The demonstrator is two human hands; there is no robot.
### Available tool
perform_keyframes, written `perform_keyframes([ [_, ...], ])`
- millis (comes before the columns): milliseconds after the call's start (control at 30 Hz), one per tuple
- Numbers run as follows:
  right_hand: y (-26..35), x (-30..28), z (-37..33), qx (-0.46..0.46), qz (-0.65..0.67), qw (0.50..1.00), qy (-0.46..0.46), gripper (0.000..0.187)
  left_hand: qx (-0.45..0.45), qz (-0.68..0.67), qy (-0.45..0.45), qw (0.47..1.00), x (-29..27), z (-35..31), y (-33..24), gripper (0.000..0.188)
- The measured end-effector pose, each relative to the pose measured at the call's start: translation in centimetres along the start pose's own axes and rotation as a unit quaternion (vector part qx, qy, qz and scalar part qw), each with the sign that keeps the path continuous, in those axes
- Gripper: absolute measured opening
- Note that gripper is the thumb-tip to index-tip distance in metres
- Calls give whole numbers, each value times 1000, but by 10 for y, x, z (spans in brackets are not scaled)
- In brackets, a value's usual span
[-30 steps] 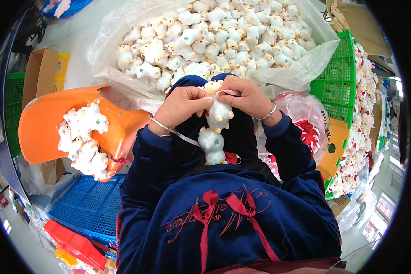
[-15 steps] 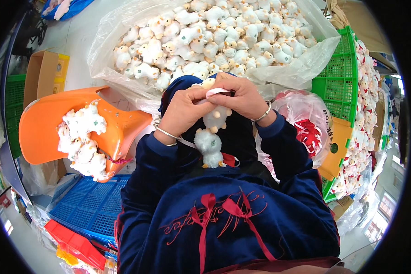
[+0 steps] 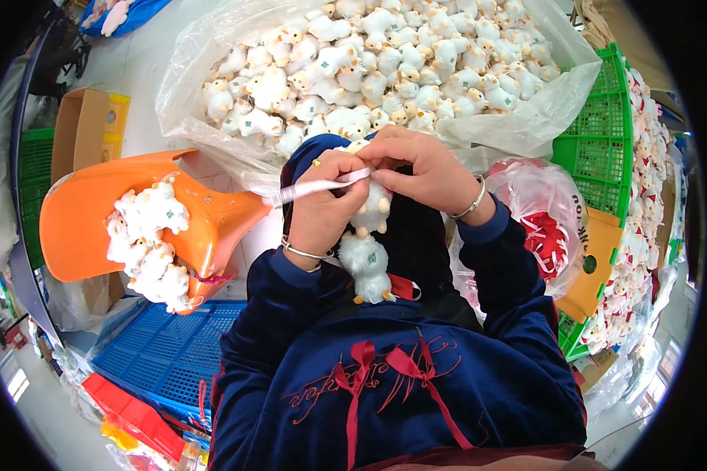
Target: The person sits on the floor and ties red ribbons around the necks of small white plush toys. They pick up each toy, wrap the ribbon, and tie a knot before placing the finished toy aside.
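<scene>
Head view: we note an orange chair (image 3: pixel 75 235) beside our lap (image 3: pixel 412 235), a plastic bag (image 3: pixel 182 90) of plush toys (image 3: pixel 385 67) ahead. Left hand (image 3: pixel 322 206) and right hand (image 3: pixel 426 169), fingers curled, pinch white ribbon (image 3: pixel 310 188) over a white toy (image 3: pixel 375 210).

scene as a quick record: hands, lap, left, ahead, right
left hand: gripping a white plush toy, pale strip across its fingers
right hand: fingertips at the strip's end, close to the left hand
lap: second plush toy, red piece beside it
left side: orange chair bearing plush toys; blue crate
ahead: large clear bag with many plush toys
right side: green crate; smaller clear bag with red pieces
</scene>
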State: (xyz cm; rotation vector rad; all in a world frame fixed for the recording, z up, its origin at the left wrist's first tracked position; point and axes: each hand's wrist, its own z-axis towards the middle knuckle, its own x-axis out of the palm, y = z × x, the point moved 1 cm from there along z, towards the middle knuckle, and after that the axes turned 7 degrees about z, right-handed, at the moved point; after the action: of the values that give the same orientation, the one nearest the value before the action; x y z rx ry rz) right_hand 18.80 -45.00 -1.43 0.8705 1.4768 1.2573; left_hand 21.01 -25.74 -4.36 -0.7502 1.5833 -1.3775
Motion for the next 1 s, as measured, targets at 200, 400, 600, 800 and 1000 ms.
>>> perform_keyframes([
  [200, -1, 4, -1, -10, 5, 1000, -5, 21, -111, -129, -6, 985, 3, -10, 7, 12],
  [400, -8, 8, -2, 85, 97, 991, -27, 7, -107, -98, -5, 989, -1, -11, 5, 10],
  [600, -9, 10, 4, 142, 221, 959, -107, 13, -39, -155, 5, 987, 3, -12, 13, 9],
  [800, -3, 9, 7, 202, 281, 926, -150, 9, 113, 6, -5, 994, -3, -8, 8, 12],
  [1000, 18, 9, 4, 249, 347, 897, -109, 20, 80, 27, -33, 996, -1, -10, 5, 10],
])
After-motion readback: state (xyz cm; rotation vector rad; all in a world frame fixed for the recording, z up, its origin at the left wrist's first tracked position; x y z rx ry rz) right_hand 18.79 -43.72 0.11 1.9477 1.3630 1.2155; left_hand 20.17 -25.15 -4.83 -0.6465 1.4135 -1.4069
